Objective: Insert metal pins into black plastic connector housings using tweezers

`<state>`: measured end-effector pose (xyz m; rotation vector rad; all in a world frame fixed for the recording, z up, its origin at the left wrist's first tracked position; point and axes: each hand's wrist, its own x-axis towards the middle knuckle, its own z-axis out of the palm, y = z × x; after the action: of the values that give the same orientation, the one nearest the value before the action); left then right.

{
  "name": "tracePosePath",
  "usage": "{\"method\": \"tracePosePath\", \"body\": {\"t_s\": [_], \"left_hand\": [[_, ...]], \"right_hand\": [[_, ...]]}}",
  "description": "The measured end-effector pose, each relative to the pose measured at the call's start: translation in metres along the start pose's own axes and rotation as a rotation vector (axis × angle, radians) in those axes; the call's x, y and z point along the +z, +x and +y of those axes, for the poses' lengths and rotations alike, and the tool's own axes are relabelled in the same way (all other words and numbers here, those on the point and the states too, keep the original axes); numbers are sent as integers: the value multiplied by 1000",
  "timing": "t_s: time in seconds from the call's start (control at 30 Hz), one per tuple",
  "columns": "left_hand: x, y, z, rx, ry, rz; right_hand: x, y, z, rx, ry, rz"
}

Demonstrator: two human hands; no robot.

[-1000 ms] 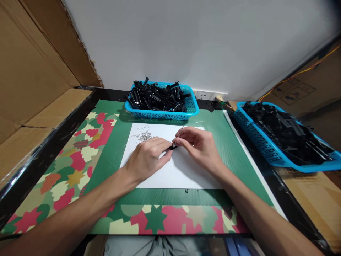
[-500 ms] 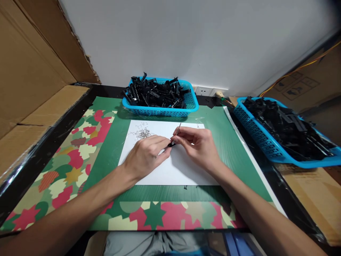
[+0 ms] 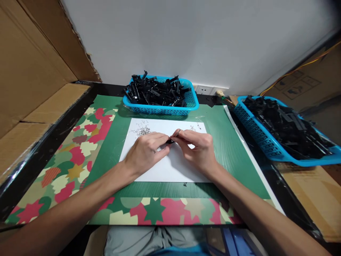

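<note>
Over a white sheet (image 3: pixel 160 173), my left hand (image 3: pixel 147 149) pinches a small black part (image 3: pixel 169 141) between thumb and fingers. My right hand (image 3: pixel 197 147) meets it at the part's right end, its fingers closed round a thin metal tool (image 3: pixel 178 132). The fingertips hide most of the part and the tool's tip. A pile of tiny metal pieces (image 3: pixel 143 131) lies on the sheet beyond my left hand. A smaller scatter of tiny pieces (image 3: pixel 192 128) is beyond my right hand.
A blue basket (image 3: pixel 162 109) heaped with black parts stands at the back. Another blue basket (image 3: pixel 269 147) of black parts is at the right. Cardboard (image 3: pixel 34 71) rises on the left. Wall sockets (image 3: pixel 204 90) sit behind the green mat (image 3: pixel 234 142).
The metal tool has tilted lower in my right hand, and that hand has turned slightly. The small scatter beyond it now shows more. My left hand stays almost in place with the black part.
</note>
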<state>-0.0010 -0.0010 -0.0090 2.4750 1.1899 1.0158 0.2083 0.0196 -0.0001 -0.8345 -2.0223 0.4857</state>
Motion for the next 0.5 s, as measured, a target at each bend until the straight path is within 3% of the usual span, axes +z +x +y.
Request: {"method": "tracePosePath", "body": {"t_s": [0.2,0.37,0.5], "left_hand": [[3,0,-2,-35,-56,35],[0,1,1,-104,-82,142],[-5,2,5,-92,-71,246]], "right_hand": [[1,2,-4,127,105,15],[-15,12,-2,220,228,255],[-33,17,11,236,132,170]]}}
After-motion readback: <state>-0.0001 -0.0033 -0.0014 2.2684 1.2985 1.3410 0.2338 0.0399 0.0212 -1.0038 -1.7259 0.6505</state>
